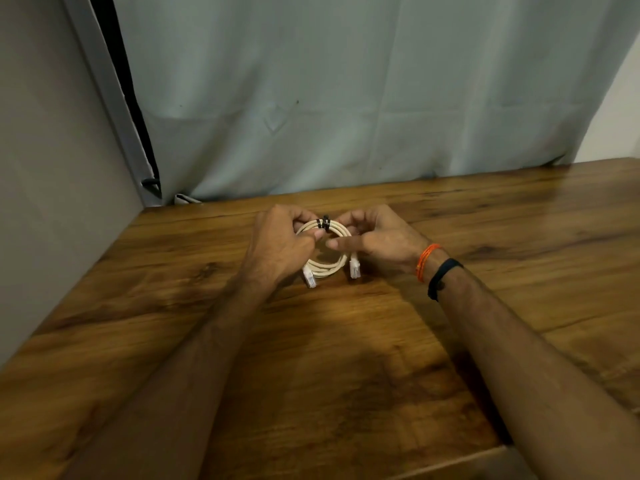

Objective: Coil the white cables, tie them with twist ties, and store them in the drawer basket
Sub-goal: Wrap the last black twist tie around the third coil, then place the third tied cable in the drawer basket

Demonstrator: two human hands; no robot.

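Tied cable coil point(325, 251) between both hands

Dim, warm light is falling from above, brightening the table point(346, 323) centre. Soft shadows are pooling beneath the forearms toward 6 o'clock. Wide-angle distortion is bending edges at 9 and 3 o'clock. Slight blur is softening the whole view; no glare is showing.

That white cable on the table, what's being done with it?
A person is bundling it. The white cable is wound into a coil on the wooden table, with a black twist tie wrapped around its far side. The left hand and right hand both hold the coil near the tie, apparently fastening it. Both plug ends stick out toward the person. No drawer basket is in view.
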